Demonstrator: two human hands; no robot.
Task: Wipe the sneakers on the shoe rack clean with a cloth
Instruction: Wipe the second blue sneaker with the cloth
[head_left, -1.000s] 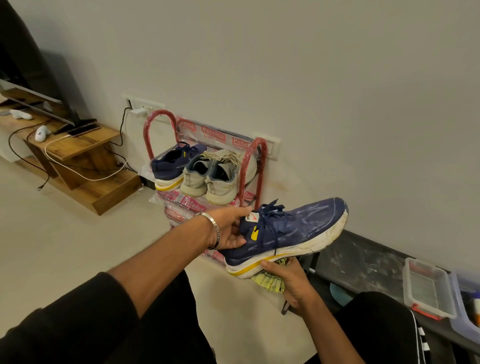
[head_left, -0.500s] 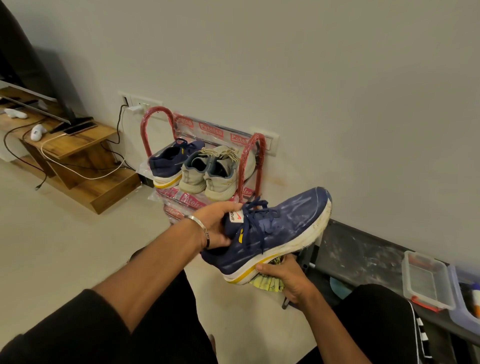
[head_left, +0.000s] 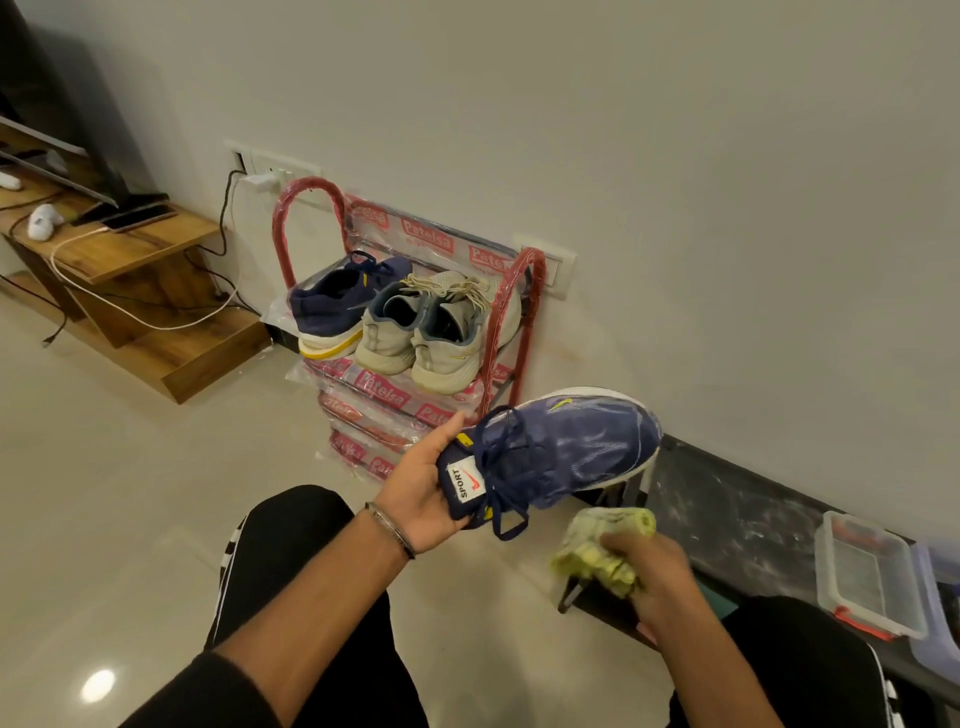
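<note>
1. The left hand (head_left: 423, 491) grips the blue sneaker (head_left: 550, 457) at its heel and collar, thumb over the top edge near the tongue label, fingers curled underneath. The shoe is held in the air in front of the shoe rack (head_left: 410, 322), not resting on it.
2. The right hand (head_left: 644, 577) is closed round a bunched yellow-green cloth (head_left: 602, 545), which pokes out past the fingers toward 10 o'clock.
3. The relation that counts: the sneaker lies from the cloth toward 11 o'clock, just above it and apart, with no contact visible. Its long axis runs from the heel at 8 o'clock to the toe at 2 o'clock, upper turned toward the camera.
4. The right hand is the nearer one to the toe and the near sidewall, so the wipe is probably its job while the left steadies or turns the shoe.
5. Materials: the upper is a blue mesh with a slight sheen, dark laces hang loose, the sole edge is pale and smooth-looking. The cloth looks soft and ribbed, likely to mould to the curved toe.
6. On the rack's top tier sit 1 matching blue sneaker (head_left: 337, 306) and 2 grey sneakers (head_left: 421, 332), heels outward. The rack has red hoop ends and shelves wrapped in printed plastic.
7. These 3 appear not yet taken up, so the task seems at an early stage.
</note>
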